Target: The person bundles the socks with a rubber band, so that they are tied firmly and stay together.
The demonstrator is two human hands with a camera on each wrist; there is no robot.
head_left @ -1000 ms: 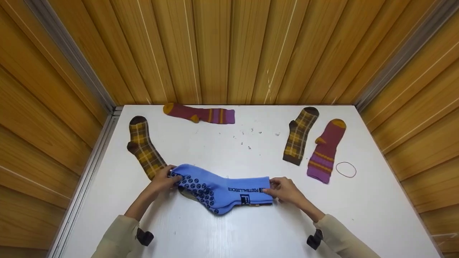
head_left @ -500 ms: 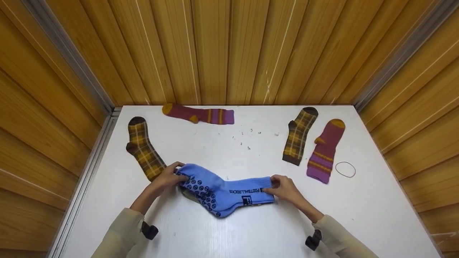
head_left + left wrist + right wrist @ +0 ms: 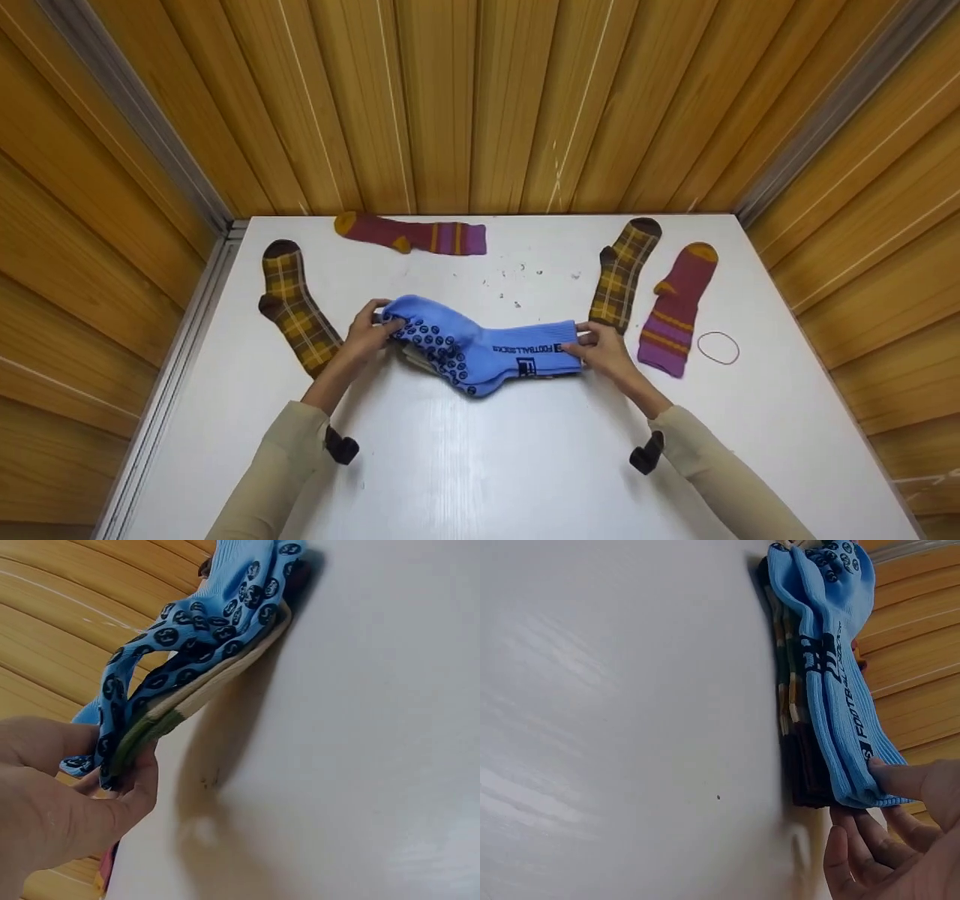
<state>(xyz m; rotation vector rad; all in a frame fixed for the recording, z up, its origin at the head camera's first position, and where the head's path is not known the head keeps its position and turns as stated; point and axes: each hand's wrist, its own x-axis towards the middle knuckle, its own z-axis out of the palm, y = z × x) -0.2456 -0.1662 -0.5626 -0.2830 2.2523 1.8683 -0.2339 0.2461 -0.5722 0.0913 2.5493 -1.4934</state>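
A pair of blue football socks (image 3: 499, 352) with black grip dots and lettering lies stacked on other socks. In the left wrist view the lower socks show a beige side with a green toe (image 3: 214, 686); the right wrist view shows their striped leg and dark cuff (image 3: 808, 769). My left hand (image 3: 369, 334) pinches the stack at its toe end, thumb on one side and fingers on the other. At the cuff end my right hand (image 3: 606, 354) grips the stack, thumb on the blue lettering. The toe end is raised, casting a shadow on the white table (image 3: 480, 465).
A brown plaid sock (image 3: 300, 311) lies left, its cuff near my left forearm. Another plaid sock (image 3: 628, 270) sits just beyond my right hand. Maroon-purple socks lie at the back (image 3: 412, 232) and right (image 3: 679, 311), beside a thin loop (image 3: 718, 348). Wood-look walls (image 3: 480, 105) enclose the table.
Both hands have moved the sock stack away from me, farther up the table and slightly right. The right hand now overlaps the right plaid sock's cuff. The other socks stay put.
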